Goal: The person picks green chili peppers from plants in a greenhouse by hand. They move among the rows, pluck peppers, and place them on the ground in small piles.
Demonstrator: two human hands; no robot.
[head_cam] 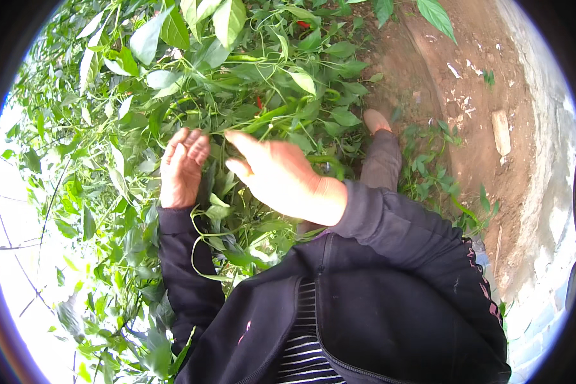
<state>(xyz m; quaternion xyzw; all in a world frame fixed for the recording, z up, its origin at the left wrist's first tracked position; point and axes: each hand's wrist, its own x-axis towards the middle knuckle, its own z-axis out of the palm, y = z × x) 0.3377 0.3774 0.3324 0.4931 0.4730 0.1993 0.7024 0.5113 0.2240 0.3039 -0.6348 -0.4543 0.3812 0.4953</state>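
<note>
Among the leaves of the pepper plants point(158, 79), my left hand point(183, 168) is raised with its palm partly showing and its fingers loosely bent. Nothing shows in that palm. To its right is my right hand point(283, 177), slightly blurred, back towards the camera. Its index finger and thumb point left, apart from each other; the other fingers and the palm are hidden. Long green chili peppers point(273, 116) lie just beyond it, and a curved green pepper point(330, 161) shows beside its wrist side. Whether that hand touches or holds a pepper cannot be told.
Small red peppers point(303, 24) show in the foliage. A foot point(377, 121) stands on the bare soil point(427, 72) at the right, near a pale wood piece point(500, 132) and low plants point(429, 170). A pale wall point(552, 206) borders the soil; thin dark lines point(17, 247) cross the bright left side.
</note>
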